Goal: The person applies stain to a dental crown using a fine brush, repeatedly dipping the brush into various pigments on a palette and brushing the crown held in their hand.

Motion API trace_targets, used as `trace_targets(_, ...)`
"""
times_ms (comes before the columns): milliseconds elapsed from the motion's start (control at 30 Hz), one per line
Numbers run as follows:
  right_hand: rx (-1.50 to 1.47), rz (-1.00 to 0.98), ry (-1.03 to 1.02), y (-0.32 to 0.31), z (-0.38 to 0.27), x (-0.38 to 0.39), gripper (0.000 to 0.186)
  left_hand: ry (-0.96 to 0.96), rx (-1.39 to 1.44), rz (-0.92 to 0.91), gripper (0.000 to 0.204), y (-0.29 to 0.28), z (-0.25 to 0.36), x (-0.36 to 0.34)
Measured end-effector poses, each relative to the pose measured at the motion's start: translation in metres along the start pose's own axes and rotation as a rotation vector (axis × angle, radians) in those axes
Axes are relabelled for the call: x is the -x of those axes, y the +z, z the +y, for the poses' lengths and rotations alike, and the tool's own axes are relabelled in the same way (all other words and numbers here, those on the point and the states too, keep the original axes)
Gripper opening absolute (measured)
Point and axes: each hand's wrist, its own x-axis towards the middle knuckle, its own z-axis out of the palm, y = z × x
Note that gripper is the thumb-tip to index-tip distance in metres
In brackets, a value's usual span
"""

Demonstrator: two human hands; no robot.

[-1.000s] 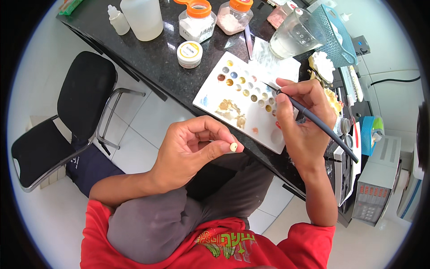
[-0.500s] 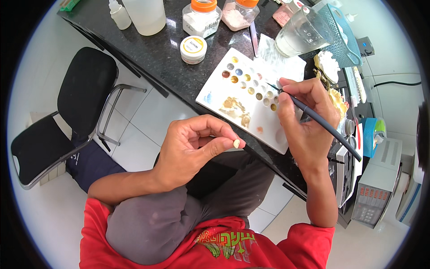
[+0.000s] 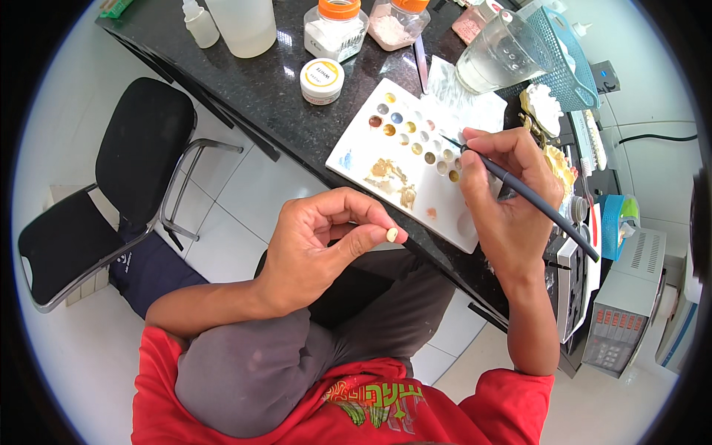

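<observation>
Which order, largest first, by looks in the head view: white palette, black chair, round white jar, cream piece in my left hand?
Black chair
White palette
Round white jar
Cream piece

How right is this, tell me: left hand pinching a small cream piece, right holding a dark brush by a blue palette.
The palette is white, not blue, as the head view shows. Left hand pinching a small cream piece, right hand holding a dark brush: correct.

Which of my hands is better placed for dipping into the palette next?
Probably your right hand: it holds the dark tool pointed at the wells of the white palette. Your left hand pinches a small cream piece, away from the wells.
</observation>
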Motion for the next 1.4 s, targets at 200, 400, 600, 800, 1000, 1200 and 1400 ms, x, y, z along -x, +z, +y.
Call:
trace_targets(200,-0.192,0.005,0.010,-0.020,-0.028,0.010,0.016,-0.016,-0.004,0.024,0.008,0.001,0.001,0.002)
trace_targets(400,-0.296,0.016,-0.102,-0.037,-0.047,0.063,0.016,0.048,-0.007,-0.011,0.007,0.000,-0.003,-0.002)
trace_targets(600,-0.342,0.102,-0.178,0.000,-0.027,0.083,0.018,0.125,-0.239,-0.001,0.007,0.001,0.002,-0.002)
trace_targets(800,-0.315,0.082,-0.193,0.001,-0.021,0.083,0.020,0.139,-0.287,0.012,0.006,0.003,0.003,-0.003)
trace_targets(1000,-0.277,0.058,-0.173,0.002,-0.023,0.082,0.019,0.166,-0.315,0.015,0.005,0.002,0.002,-0.003)
trace_targets(1200,-0.257,0.035,-0.190,0.002,-0.022,0.081,0.021,0.165,-0.306,0.024,0.005,0.003,0.002,-0.003)
trace_targets(1400,-0.276,0.056,-0.176,0.003,-0.023,0.081,0.022,0.178,-0.321,0.016,0.005,0.002,0.002,-0.003)
